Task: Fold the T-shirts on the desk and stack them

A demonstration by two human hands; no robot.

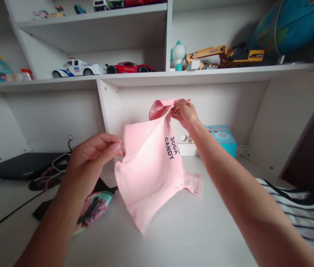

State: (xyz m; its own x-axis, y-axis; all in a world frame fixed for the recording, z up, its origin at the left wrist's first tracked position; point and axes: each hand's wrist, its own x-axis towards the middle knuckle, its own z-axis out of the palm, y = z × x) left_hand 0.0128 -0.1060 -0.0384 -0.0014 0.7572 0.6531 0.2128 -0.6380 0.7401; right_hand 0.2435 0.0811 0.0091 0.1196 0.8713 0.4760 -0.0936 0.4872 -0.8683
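A pink T-shirt [151, 163] with dark lettering reading "SODA CANDY" hangs in the air above the white desk [190, 233]. My left hand [97, 150] pinches its left edge between thumb and fingers. Higher up and farther off, my right hand [184, 111] grips the shirt's top edge, its fingers closed on the cloth. The fabric sags between both hands and droops to a blurred lower corner. One short sleeve dangles at the lower right.
A striped shirt [304, 218] lies at the right. Left stand a black laptop [23, 165], cables and a colourful printed item [97, 209]. Behind is a blue box [223, 139]. Shelves above hold a white toy truck [77, 68], a red car [129, 68], an excavator [226, 55] and a globe [298, 26].
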